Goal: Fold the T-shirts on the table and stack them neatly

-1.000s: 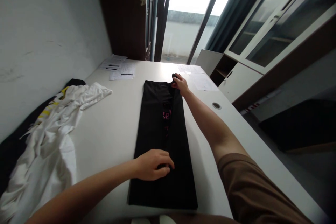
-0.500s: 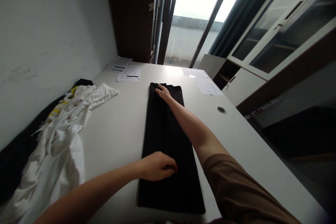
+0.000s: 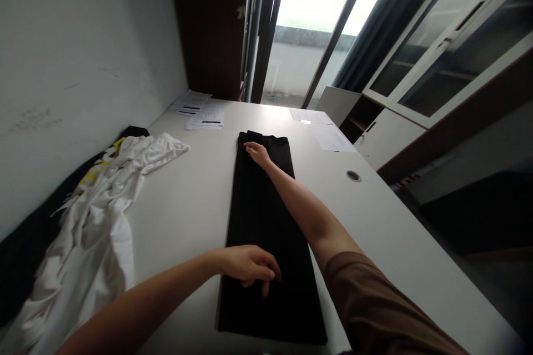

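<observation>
A pair of black trousers (image 3: 266,216), folded into a long flat strip, lies lengthwise on the white table (image 3: 183,199). Its waistband end points away from me, and a small dark flap stands up at that edge. Stretched out over the cloth near the waistband, my right hand (image 3: 257,153) is open, its fingers resting on or just above the fabric. My left hand (image 3: 250,265) is over the nearer half, fingers loosely bent and apart, holding nothing. Whether it touches the cloth is hard to tell.
Along the left wall lies a heap of clothes, with a crumpled white garment (image 3: 100,222) on top. Paper sheets (image 3: 204,113) sit at the far left corner, and more papers (image 3: 331,137) at the far right. A round cable hole (image 3: 353,176) is near the right edge.
My right hand has drawn back slightly from the waistband edge, uncovering the small flap there. My left hand's fingers have spread and now hang lower over the cloth.
</observation>
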Available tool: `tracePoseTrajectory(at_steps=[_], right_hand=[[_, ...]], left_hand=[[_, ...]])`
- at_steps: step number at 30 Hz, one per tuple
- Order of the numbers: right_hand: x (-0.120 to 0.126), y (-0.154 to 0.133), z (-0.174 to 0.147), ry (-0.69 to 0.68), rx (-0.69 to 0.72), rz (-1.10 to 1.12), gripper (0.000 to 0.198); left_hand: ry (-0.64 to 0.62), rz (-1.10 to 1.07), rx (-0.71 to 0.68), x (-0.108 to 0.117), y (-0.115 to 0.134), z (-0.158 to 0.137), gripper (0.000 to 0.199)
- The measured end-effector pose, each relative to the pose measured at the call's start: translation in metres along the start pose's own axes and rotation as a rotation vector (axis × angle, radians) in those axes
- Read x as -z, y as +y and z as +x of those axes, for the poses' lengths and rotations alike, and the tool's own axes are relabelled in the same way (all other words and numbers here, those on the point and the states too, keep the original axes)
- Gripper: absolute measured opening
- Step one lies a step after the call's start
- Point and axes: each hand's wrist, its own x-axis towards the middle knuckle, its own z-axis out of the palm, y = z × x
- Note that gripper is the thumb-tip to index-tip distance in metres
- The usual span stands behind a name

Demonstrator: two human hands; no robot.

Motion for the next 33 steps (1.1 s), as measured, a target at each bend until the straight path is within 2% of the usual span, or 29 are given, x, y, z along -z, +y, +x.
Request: tracePoseTrajectory(at_steps=[3, 6, 9, 11, 13, 15, 18, 23, 26, 30, 33], right_hand=[[0.015, 0.008, -0.011, 0.164, 0.037, -0.214, 0.029], [0.023, 0.013, -0.020, 0.105, -0.005, -0.377, 0.040], [0.016, 0.008, -0.025, -0.030, -0.023, -0.534, 0.064], [0.007, 0.001, -0.027, -0.062, -0.019, -0.648, 0.074], [-0.002, -0.006, -0.028, -0.053, -0.022, -0.731, 0.068], [-0.007, -0.012, -0.028, -0.026, -0.020, -0.780, 0.048], [-0.008, -0.014, -0.026, 0.012, 0.010, -0.786, 0.029], [-0.008, -0.011, -0.021, 0.079, 0.080, -0.605, 0.034], [-0.011, -0.007, -0.021, 0.030, 0.112, -0.535, 0.034], [-0.014, -0.003, -0.023, -0.094, 0.144, -0.513, 0.034], [-0.015, 0.000, -0.025, -0.143, 0.132, -0.530, 0.041]], left_hand=[[0.219, 0.018, -0.055, -0.003, -0.002, 0.005, 0.025], [0.355, 0.122, -0.092, -0.005, -0.004, 0.011, 0.021], [0.355, 0.200, -0.092, -0.006, -0.005, 0.013, 0.022], [0.348, 0.224, -0.086, -0.007, -0.005, 0.013, 0.024], [0.353, 0.250, -0.089, -0.006, -0.005, 0.011, 0.024], [0.361, 0.281, -0.099, -0.006, -0.006, 0.009, 0.024], [0.353, 0.306, -0.109, -0.003, -0.008, 0.008, 0.024], [0.322, 0.288, -0.090, 0.000, -0.012, 0.010, 0.026], [0.328, 0.351, -0.120, -0.002, -0.009, 0.008, 0.025], [0.437, 0.665, -0.219, -0.011, -0.001, 0.004, 0.021], [0.510, 0.951, -0.230, -0.017, -0.002, 0.004, 0.018]])
